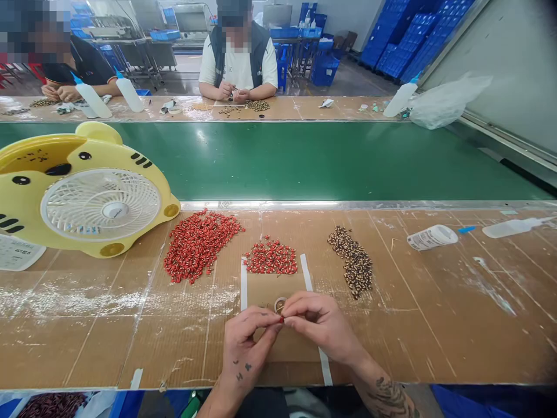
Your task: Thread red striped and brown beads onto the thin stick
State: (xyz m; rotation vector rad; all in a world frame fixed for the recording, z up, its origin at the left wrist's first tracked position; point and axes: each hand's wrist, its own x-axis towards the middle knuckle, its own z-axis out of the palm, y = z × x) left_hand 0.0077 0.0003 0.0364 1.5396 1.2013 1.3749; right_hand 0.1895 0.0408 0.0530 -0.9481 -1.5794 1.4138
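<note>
My left hand (249, 341) and my right hand (325, 326) meet above the cardboard tabletop, thumb and forefinger pinched on each. A tiny red piece (281, 320) sits between their fingertips, and both hands appear to grip it. Its finer shape is covered by the fingers. Just behind the fingertips lies a small pale ring (279, 303), partly hidden. Beyond my hands is a small heap of red pieces with gold-coloured bits (270, 257), between two white tape strips. To its left spreads a larger red heap (198, 247); to its right, a dark-and-gold heap (353, 261).
A yellow animal-faced fan (102, 203) stands at the left. A white tub (432, 237) and a squeeze bottle (511, 227) lie at the right. Across the green conveyor belt (278, 159), two people work with small pieces at another table.
</note>
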